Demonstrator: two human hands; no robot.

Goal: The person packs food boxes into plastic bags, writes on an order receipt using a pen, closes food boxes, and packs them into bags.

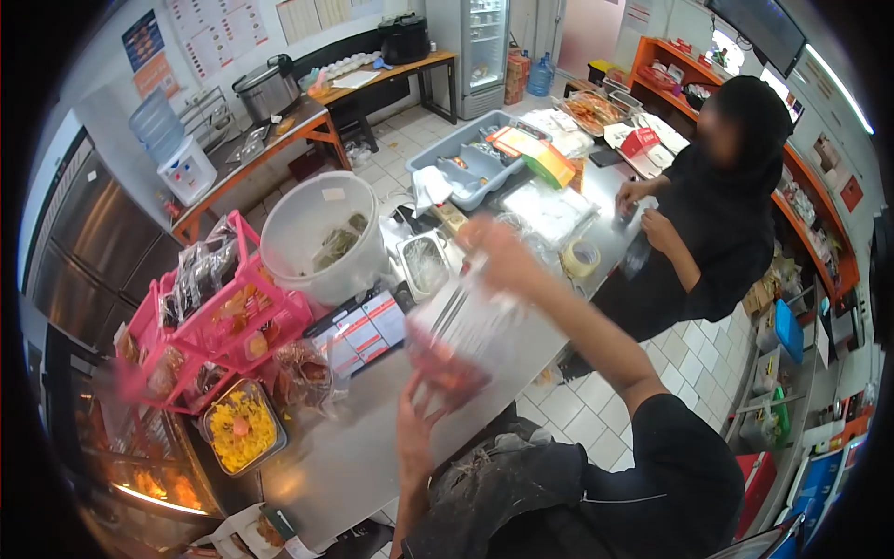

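A clear plastic bag [463,347] hangs over the steel table, with red contents low inside and dark stick-like lines across a white upper part. My right hand [507,261], blurred by motion, is closed on the bag's gathered top. My left hand [417,410] holds the bag's lower left side, its fingertips partly behind the plastic. Just left of the bag, a tablet [361,331] with a lit screen lies on the table. Behind it stands a metal container [425,265] lined with clear plastic.
A large white bucket [321,238] and pink baskets [237,326] of packets stand at left, beside a tray of yellow food [244,427]. A grey-blue divided bin [470,158] and a tape roll [580,258] lie farther back. A co-worker in black [712,214] handles something at the right edge.
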